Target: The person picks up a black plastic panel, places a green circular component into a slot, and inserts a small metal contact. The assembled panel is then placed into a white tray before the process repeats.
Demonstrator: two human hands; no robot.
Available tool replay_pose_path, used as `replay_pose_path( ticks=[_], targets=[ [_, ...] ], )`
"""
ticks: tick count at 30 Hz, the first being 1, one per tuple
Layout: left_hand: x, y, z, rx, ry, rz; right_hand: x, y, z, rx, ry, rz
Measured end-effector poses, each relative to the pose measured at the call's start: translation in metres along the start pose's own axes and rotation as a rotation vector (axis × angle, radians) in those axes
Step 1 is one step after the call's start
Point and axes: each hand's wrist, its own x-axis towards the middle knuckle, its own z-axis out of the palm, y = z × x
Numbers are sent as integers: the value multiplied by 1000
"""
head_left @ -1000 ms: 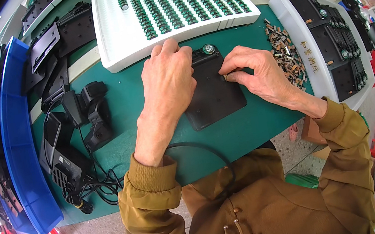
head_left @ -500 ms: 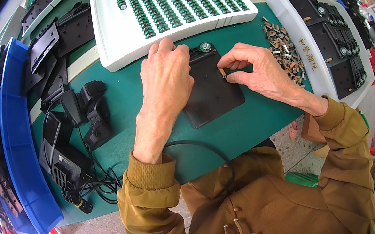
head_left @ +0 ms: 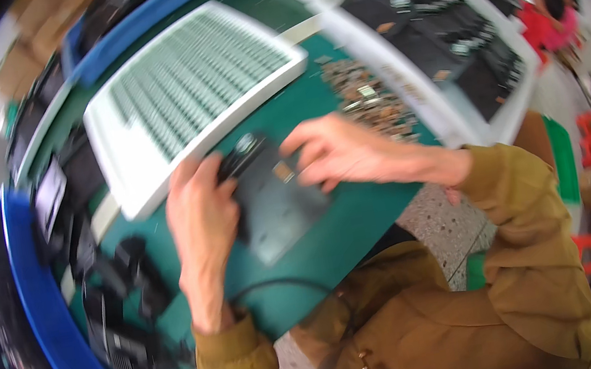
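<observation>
A flat black plastic panel [head_left: 281,214] lies on the green table in front of me, with a round greenish silver-centred part [head_left: 246,144] at its top end. My left hand [head_left: 204,218] is closed at the panel's upper left edge, its fingertips partly hidden. On the panel's upper right side sits a small brown piece [head_left: 283,172]. Just right of that piece is my right hand [head_left: 337,151], fingers bent but apart, with nothing visible between them. Motion blurs both hands and the panel.
A white foam tray [head_left: 136,202] with rows of green parts stands beyond my left hand. Small brown pieces [head_left: 367,100] lie heaped beside a white bin [head_left: 411,81] of black panels. Black devices with cables [head_left: 127,342] and a blue bin [head_left: 51,300] are at left.
The view has swung, shifting the tray and bins leftward. My right fingers have come away from the small brown piece, which stays on the panel. My left hand remains at the panel's edge.
</observation>
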Motion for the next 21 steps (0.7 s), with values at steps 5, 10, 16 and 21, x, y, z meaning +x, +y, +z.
replay_pose_path(
  ticks=[5, 10, 16, 21],
  targets=[
    [-4, 23, -14, -12, -45, 40, -18, 15, 2, 252, -26, -69],
    [7, 59, -14, -76, -102, 83, -70, 14, -22, 229, -13, -162],
    [53, 108, -26, -63, -176, 284, -140, 42, -65, -93, 753, -429],
    [112, 185, 7, -110, -234, 553, -186, 108, -98, -607, 1356, -425]
  ],
)
